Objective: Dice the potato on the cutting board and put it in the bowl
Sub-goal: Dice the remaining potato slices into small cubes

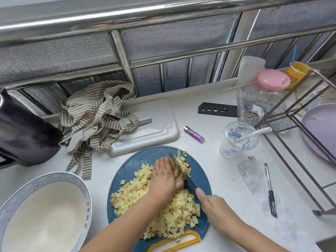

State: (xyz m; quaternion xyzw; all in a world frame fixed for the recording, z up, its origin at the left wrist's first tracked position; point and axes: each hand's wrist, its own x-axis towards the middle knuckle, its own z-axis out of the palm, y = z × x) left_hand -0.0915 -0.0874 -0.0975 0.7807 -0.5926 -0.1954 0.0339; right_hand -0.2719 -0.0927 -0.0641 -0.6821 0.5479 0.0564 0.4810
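Item 1. Cutting board (127, 166): blue, round, yellow handle at 6 o'clock; lies on the white bench (223, 179).
Item 2. Diced potato (163, 211): pale cubes heaped over the board's centre and its 6 o'clock half.
Item 3. Potato strips (176, 172): uncut bundle toward the board's 1 o'clock, more cubes just beyond the blade.
Item 4. Left hand (163, 177): fingers curled down over the strips, pinning them.
Item 5. Right hand (214, 206): wrapped round the handle of the knife (181, 170), forefinger laid along the spine; blade down against the strips.
Item 6. Bowl (85, 190): white, blue-patterned rim, at the board's 8 o'clock.
Item 7. Lighter (194, 134): purple, at 1 o'clock.
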